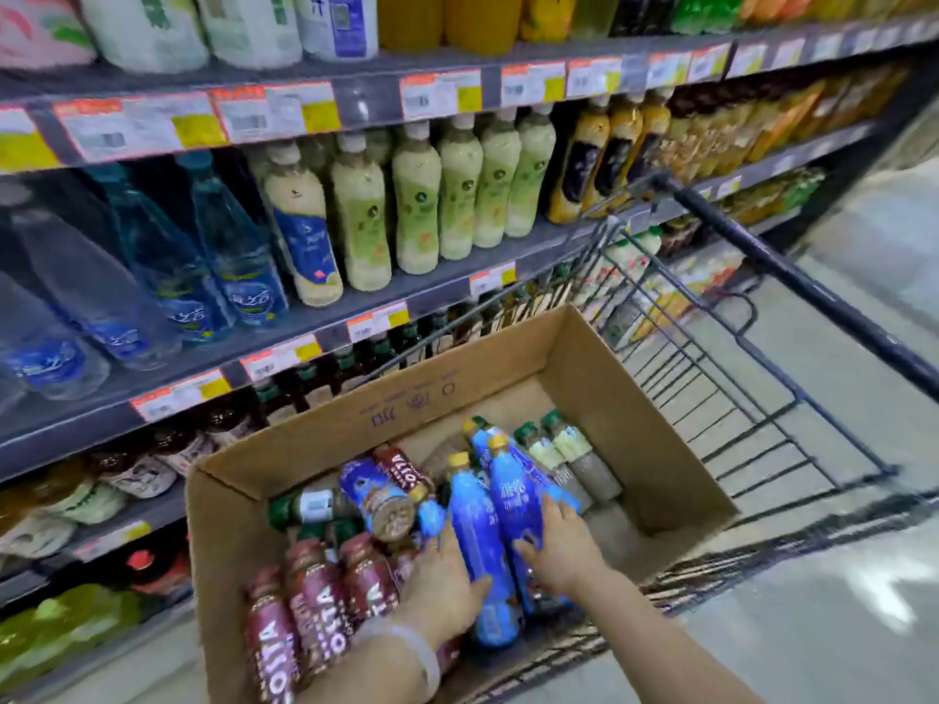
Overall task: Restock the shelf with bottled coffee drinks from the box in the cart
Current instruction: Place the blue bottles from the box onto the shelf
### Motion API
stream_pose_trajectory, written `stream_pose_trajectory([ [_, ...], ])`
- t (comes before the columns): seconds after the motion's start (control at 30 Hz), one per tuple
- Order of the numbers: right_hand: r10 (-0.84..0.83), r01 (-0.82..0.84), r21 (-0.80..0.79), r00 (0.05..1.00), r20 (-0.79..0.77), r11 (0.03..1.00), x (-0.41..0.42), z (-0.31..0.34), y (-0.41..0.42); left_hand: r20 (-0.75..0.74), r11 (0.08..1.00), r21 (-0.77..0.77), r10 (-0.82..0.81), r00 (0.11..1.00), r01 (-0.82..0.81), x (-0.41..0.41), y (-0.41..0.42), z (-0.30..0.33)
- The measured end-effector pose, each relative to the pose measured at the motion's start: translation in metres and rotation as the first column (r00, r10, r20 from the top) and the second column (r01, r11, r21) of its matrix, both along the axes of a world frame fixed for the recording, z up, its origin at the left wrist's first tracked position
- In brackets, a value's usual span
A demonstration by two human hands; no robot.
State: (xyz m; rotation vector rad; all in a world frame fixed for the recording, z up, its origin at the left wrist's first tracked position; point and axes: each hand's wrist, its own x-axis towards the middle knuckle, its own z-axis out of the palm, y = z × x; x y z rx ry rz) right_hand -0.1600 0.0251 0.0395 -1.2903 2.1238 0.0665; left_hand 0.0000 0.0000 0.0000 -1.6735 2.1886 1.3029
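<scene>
A pale, glossy floor (838,576) reflects overhead light; dark grey store racks (284,76) with price tags (274,111) line the aisle.

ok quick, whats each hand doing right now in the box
Left hand: thumb curled around a blue bottle lying in the cardboard box, gripping it.
Right hand: fingers laid over a second blue bottle; firm grip cannot be told.
</scene>
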Motion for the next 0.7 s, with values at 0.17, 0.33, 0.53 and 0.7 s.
stream_pose_trajectory([
  [0.17,-0.211,0.214,-0.004,0.967,0.142,0.977,-0.01,-0.018,0.0,0.005,0.936,0.163,0.315,0.949,-0.311,-0.014,0.001,-0.032],
  [0.33,-0.331,0.332,0.041,0.911,0.245,0.943,-0.02,-0.027,-0.002,0.014,0.838,0.234,0.503,0.864,-0.492,-0.033,0.001,-0.022],
  [0.53,-0.345,0.315,0.142,0.872,0.347,0.939,-0.016,-0.033,-0.008,0.025,0.758,0.271,0.61,0.792,-0.593,-0.041,-0.002,-0.015],
  [0.7,-0.395,0.372,0.134,0.839,0.374,0.918,-0.015,-0.033,-0.01,-0.036,0.712,0.354,0.659,0.751,-0.607,-0.035,-0.005,-0.013],
])
